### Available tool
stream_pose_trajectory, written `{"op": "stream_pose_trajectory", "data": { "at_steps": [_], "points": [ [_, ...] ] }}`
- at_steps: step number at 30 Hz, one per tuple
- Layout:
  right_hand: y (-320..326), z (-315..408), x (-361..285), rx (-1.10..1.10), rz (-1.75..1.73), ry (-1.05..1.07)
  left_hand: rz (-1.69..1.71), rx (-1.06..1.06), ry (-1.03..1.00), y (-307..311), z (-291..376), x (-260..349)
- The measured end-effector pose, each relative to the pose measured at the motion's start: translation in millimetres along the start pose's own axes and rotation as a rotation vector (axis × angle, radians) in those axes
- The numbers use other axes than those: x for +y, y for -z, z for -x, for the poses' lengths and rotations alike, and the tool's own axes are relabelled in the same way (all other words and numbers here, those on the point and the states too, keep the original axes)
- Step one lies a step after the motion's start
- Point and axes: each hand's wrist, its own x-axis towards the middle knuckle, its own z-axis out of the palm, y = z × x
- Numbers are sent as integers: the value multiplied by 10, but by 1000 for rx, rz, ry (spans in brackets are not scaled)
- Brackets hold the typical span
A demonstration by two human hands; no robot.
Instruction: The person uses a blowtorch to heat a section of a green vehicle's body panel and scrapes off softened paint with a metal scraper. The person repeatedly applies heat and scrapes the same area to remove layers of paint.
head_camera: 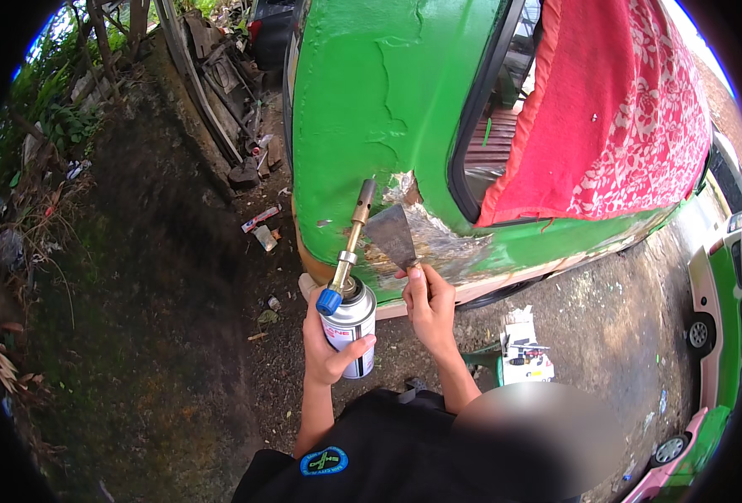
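Note:
My left hand (328, 352) is wrapped around the canister of a gas blowtorch (350, 327), whose brass burner tube with a blue knob points up at the green vehicle body (358, 113). In my right hand (432, 308) is a wide metal scraper (393, 236), gripped near the base of its blade. The blade lies over a patch of peeled paint (446, 242) on the body's lower corner; whether it touches is hard to tell. No flame can be made out at the burner tip.
A red floral cloth (597, 126) hangs over the vehicle's window. Behind my right arm, tools lie on a paper-covered green stool (528, 352). Scrap wood and metal (220, 82) lean at the upper left. Green and pink vehicles (720, 327) stand at the right.

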Motion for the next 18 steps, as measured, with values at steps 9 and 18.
{"op": "stream_pose_trajectory", "data": {
  "at_steps": [9,18],
  "points": [
    [-2,-9,-29,-17,31,-2,-37,-17,-15,12,3,3],
    [12,1,-74,-6,54,-19,-33,-10,3,4,42,29]
  ]
}}
